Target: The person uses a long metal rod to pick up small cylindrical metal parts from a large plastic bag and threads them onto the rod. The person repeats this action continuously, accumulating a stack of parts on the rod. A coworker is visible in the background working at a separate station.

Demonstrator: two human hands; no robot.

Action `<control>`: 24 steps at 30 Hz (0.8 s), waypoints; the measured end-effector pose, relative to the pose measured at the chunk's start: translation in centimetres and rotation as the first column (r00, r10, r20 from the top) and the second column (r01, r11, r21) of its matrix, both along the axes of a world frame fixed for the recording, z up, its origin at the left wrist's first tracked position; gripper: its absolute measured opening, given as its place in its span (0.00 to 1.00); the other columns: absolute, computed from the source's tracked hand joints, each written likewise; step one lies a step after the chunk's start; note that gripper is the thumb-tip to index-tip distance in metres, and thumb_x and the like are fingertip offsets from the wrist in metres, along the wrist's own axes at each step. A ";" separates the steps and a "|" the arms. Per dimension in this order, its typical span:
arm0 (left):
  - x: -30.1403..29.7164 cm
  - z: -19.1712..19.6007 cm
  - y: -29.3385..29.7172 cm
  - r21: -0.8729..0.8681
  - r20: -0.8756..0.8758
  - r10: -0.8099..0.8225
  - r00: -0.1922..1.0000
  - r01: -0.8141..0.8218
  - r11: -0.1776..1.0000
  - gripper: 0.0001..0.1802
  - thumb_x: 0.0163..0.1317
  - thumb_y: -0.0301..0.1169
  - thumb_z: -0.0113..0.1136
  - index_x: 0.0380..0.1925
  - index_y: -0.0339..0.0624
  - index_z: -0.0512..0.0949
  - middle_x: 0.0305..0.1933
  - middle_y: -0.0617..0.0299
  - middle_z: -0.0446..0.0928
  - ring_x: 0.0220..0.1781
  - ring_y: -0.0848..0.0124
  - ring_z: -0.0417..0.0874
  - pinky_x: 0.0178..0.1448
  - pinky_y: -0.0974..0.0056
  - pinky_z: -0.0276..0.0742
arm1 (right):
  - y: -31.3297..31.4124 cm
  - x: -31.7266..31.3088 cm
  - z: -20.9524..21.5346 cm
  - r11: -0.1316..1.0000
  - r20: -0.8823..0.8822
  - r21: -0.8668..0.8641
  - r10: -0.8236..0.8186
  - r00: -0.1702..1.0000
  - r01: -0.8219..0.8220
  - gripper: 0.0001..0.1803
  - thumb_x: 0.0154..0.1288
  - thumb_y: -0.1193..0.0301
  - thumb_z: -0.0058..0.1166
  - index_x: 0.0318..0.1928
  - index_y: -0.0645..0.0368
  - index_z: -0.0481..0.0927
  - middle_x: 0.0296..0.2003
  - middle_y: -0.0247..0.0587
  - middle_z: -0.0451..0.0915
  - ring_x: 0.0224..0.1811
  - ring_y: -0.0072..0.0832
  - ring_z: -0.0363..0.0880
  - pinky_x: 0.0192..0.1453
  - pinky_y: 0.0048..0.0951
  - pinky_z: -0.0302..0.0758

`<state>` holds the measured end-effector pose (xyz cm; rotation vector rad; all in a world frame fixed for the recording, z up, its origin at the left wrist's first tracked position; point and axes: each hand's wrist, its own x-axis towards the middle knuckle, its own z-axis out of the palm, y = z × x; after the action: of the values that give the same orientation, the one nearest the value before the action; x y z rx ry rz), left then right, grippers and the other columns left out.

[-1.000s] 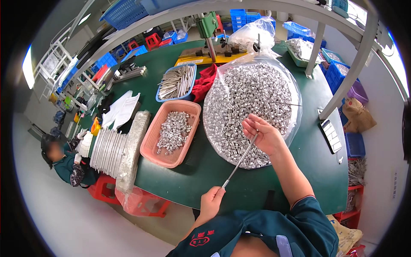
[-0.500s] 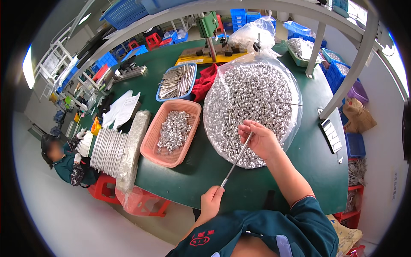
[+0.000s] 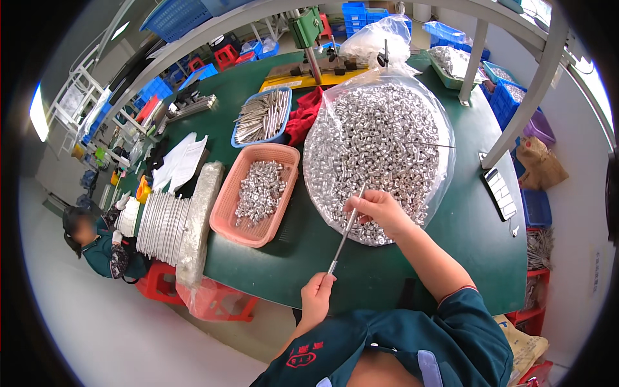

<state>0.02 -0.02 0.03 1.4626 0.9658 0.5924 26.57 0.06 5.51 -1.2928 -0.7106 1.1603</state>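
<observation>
A slim silver metal rod (image 3: 343,240) slants up and away over the table's front part. My left hand (image 3: 315,299) is closed round its lower end, where a thicker bright sleeve shows. Higher up, my right hand (image 3: 382,214) pinches the rod with thumb and fingers, and the far tip sticks out past them. Whether a small part is also between those fingers is hidden. Beneath and beyond my right hand lies a big round heap of small silver metal rings (image 3: 387,142) in a clear plastic bag. To its left, a pink basket (image 3: 222,222) holds more small metal pieces.
A blue basket (image 3: 236,137) of metal rods and a red cloth (image 3: 303,116) lie behind the pink basket. A green-headed press (image 3: 306,29) stands farther back. A phone (image 3: 499,195) lies at right below a shelf post (image 3: 516,116). Another person (image 3: 97,248) sits at far left.
My right hand has come down and left along the rod, so the rod's tip now shows beyond its fingers. My left hand has stayed nearly in place.
</observation>
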 end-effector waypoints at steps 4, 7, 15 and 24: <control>-0.1 -0.1 0.1 -0.130 0.088 0.035 0.996 -0.024 0.991 0.12 0.72 0.35 0.52 0.37 0.37 0.78 0.17 0.76 0.62 0.17 0.87 0.57 0.21 0.75 0.50 | -0.7 -1.7 1.5 0.968 0.231 -0.095 0.250 0.940 -0.234 0.17 0.67 0.60 0.56 0.41 0.62 0.84 0.31 0.39 0.85 0.34 0.21 0.82 0.38 0.24 0.75; -0.3 -0.2 0.1 -0.141 0.082 0.051 0.995 -0.039 0.989 0.12 0.71 0.34 0.53 0.36 0.37 0.78 0.19 0.75 0.63 0.19 0.86 0.59 0.23 0.75 0.53 | -1.0 -0.5 2.0 0.993 0.621 -0.047 0.116 0.776 -0.110 0.15 0.63 0.62 0.57 0.43 0.60 0.84 0.33 0.45 0.84 0.35 0.30 0.84 0.43 0.30 0.77; 0.1 0.3 0.1 -0.124 0.059 0.025 0.998 -0.018 0.992 0.11 0.70 0.33 0.55 0.36 0.36 0.79 0.20 0.75 0.65 0.22 0.86 0.61 0.25 0.75 0.56 | -2.0 3.7 1.8 0.942 0.997 -0.015 -0.012 0.079 0.336 0.22 0.58 0.65 0.62 0.54 0.51 0.76 0.42 0.43 0.77 0.44 0.42 0.80 0.44 0.42 0.76; 0.1 -0.2 0.1 -0.117 0.093 0.012 0.996 -0.001 0.993 0.11 0.71 0.34 0.53 0.36 0.37 0.78 0.19 0.76 0.62 0.19 0.87 0.57 0.23 0.75 0.50 | -0.5 2.9 -0.8 0.984 0.986 0.012 -0.041 0.164 0.175 0.16 0.59 0.66 0.61 0.48 0.52 0.77 0.40 0.43 0.75 0.36 0.45 0.81 0.38 0.45 0.77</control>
<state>0.14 0.04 -0.21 1.3171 0.9170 0.5947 29.48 -0.43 4.75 -2.1556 -1.4811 -0.0103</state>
